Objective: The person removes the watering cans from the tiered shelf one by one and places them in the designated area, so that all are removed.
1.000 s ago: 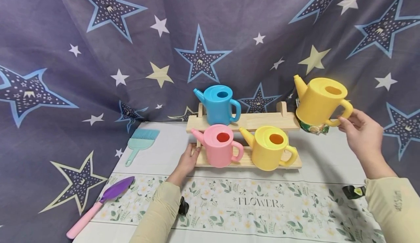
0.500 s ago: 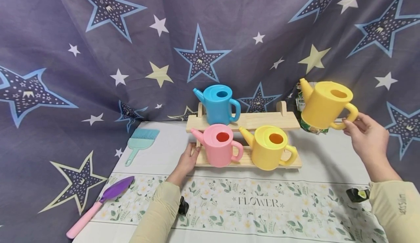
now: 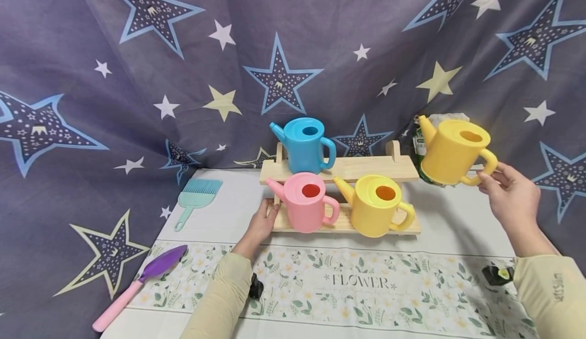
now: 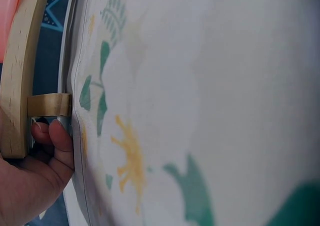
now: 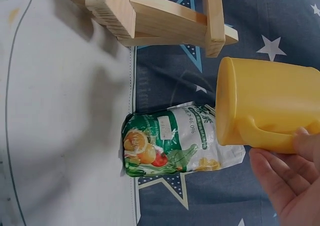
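My right hand (image 3: 515, 196) pinches the handle of a deep yellow watering can (image 3: 453, 153), held up in the air to the right of a two-tier wooden shelf (image 3: 366, 168). The can's spout points left; in the right wrist view, thumb and fingers meet at the handle of the can (image 5: 270, 101). My left hand (image 3: 263, 222) grips the left end of the lower tier, and the left wrist view has its fingertips (image 4: 61, 136) curled under the wood. A blue watering can (image 3: 304, 148) stands on the upper tier. Below are a pink watering can (image 3: 304, 209) and a lighter yellow one (image 3: 373, 212).
A green and white printed bag (image 5: 175, 141) stands against the star-patterned curtain (image 3: 274, 13), behind the raised can. To the left lie a mint dustpan with brush (image 3: 197, 199) and a purple trowel (image 3: 162, 262) with a pink handle. A floral cloth (image 3: 357, 298) covers the table.
My right hand has carried the deep yellow watering can a little to the right, then slightly lower, uncovering more of the bag. My left hand and the shelf have stayed put.
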Motion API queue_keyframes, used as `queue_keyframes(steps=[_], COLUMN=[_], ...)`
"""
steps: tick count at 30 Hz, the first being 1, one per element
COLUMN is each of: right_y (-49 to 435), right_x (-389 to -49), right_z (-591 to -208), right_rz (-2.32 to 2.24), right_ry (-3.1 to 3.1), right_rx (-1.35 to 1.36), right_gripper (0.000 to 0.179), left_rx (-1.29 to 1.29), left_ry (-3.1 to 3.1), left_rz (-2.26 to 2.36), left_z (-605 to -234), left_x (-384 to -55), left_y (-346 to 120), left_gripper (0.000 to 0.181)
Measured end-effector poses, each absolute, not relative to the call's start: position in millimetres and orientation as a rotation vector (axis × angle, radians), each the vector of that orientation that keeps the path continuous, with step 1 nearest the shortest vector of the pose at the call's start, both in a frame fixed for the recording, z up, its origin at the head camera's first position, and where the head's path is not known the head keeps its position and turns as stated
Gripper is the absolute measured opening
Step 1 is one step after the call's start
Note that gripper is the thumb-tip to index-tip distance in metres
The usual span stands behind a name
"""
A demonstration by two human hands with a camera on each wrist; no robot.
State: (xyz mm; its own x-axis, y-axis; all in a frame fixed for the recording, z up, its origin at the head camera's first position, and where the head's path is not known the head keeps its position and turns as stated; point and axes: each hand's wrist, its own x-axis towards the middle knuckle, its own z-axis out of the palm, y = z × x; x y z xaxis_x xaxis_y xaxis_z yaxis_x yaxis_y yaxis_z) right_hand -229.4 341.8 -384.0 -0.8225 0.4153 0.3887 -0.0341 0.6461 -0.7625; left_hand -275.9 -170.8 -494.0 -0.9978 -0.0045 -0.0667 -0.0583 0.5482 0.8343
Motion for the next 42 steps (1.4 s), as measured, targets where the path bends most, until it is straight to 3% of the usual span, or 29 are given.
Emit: queue_keyframes(steps=[42], right_y=[337.6], right_x=[-241.2], right_z=[-439.6], right_rz=[1.060], right_ry=[-2.427], right_rx=[-0.326], right_gripper=[0.037], left_rx=[-0.027], left_ry=[2.741], left_rz=[1.477], left_z=[-495.3], left_x=[-276.1], left_y=[-171.8], left_gripper=[0.047])
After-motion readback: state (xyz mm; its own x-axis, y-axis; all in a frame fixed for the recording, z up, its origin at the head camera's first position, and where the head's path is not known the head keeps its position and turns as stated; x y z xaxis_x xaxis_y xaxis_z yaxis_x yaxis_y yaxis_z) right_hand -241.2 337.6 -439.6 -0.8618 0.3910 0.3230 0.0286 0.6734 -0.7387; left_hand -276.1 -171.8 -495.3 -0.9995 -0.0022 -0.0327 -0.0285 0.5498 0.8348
